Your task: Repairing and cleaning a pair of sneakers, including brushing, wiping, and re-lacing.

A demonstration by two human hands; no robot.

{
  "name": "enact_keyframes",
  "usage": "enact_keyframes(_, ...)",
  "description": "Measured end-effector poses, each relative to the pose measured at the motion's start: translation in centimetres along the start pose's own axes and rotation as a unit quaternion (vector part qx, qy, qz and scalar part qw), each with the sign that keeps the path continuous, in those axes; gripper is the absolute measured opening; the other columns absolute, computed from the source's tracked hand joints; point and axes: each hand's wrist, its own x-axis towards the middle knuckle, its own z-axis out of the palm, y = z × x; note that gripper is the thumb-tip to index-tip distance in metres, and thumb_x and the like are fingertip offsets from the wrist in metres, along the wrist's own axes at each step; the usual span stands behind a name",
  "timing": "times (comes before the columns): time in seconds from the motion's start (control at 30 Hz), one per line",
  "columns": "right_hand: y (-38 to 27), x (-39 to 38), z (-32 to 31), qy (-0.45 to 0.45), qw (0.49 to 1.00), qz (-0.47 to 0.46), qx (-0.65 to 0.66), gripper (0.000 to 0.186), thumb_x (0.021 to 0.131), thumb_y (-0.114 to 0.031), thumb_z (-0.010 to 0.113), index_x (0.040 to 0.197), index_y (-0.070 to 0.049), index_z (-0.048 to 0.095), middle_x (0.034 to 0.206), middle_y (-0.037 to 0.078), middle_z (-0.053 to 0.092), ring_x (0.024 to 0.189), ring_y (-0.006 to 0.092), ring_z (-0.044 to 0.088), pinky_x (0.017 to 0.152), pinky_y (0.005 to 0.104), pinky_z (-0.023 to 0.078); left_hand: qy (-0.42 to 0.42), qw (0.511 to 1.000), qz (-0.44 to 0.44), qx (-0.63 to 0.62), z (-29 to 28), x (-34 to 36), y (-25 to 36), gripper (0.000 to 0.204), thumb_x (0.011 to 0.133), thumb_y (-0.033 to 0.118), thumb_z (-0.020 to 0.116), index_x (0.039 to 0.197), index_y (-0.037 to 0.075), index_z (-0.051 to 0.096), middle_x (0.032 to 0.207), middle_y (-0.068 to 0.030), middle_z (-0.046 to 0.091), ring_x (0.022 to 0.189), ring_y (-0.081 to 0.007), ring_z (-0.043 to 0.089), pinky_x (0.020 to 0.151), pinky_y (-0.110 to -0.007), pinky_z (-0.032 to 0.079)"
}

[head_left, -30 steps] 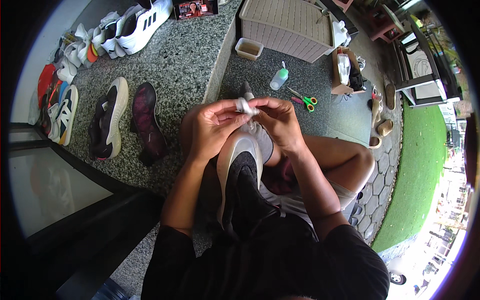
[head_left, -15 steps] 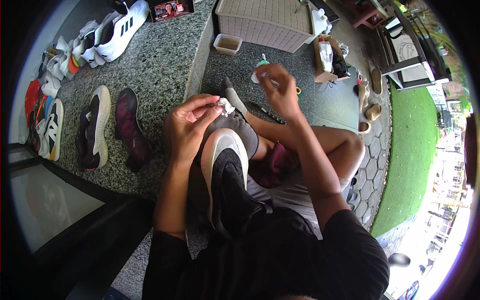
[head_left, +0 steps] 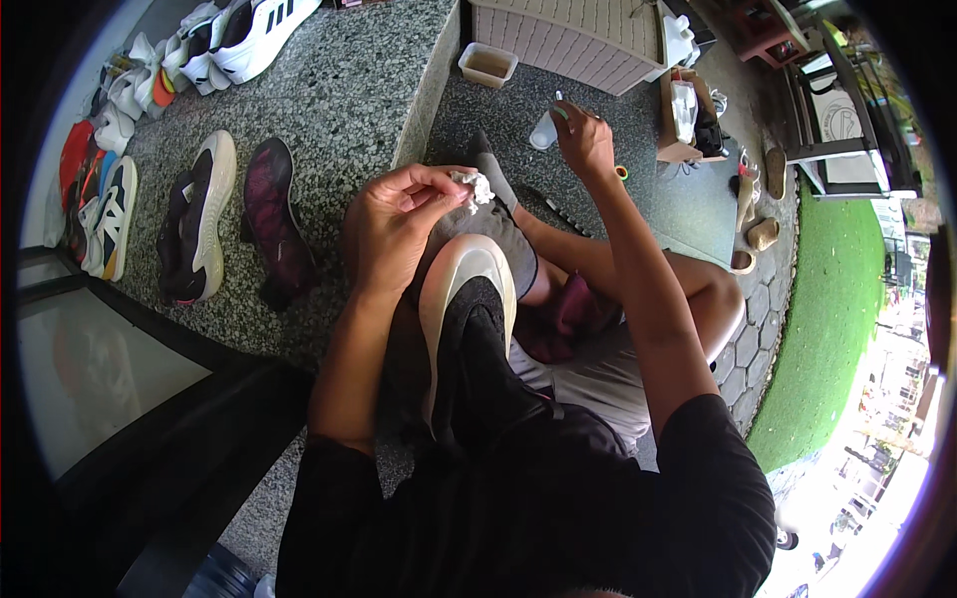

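Pinched in my left hand (head_left: 404, 214) is a crumpled white wad (head_left: 477, 189), held over a grey cloth (head_left: 478, 234) on my leg. My right hand (head_left: 585, 145) is raised beyond it with curled fingers at the green top of a clear bottle (head_left: 543, 133); whether they grip it I cannot make out. A black shoe with a pale rim (head_left: 467, 274) lies lengthwise in my lap, pointing away from me. Maroon fabric (head_left: 573, 304) lies beside it. Scissors (head_left: 621, 172) show only by a handle behind my right arm.
Several shoes (head_left: 204, 214) line the speckled ledge (head_left: 329, 100) at left. A plastic container (head_left: 486, 63), a ribbed storage box (head_left: 558, 40) and a cardboard box (head_left: 678, 149) stand ahead. Footwear (head_left: 765, 232) lies on pavers at right, beside green turf (head_left: 817, 319).
Both hands were together on the white wad a second ago. My right hand has since left it and moved forward to the bottle; my left hand still holds the wad.
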Motion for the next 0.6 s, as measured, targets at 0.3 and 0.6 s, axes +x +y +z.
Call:
enact_keyframes(0.3,0.5,-1.2,1.2,0.107,0.994,-0.006,0.022,0.023,0.101,-0.019,0.059,0.114,-0.004,0.070,0.087,0.024,0.071,0.080,0.0432,0.070,0.072,0.0508,0.055,0.036,0.997,-0.064,0.033,0.9,-0.2,1.1,0.019,0.090,-0.003,0.073,0.109,-0.007,0.074,0.106,-0.0161,0.076,0.097,-0.0178,0.073,0.091,-0.027,0.057)
enact_keyframes(0.6,1.2,-2.4,3.0,0.045,0.967,0.181,0.172,0.110,0.072,-0.051,0.092,0.155,-0.004,0.037,0.120,0.018,0.073,0.094,0.0299,0.074,0.084,0.0400,0.058,0.031,0.999,-0.043,0.000,0.4,-0.1,0.5,0.020,0.090,-0.002,0.076,0.109,-0.008,0.073,0.103,-0.0166,0.076,0.094,-0.0178,0.074,0.088,-0.027,0.059)
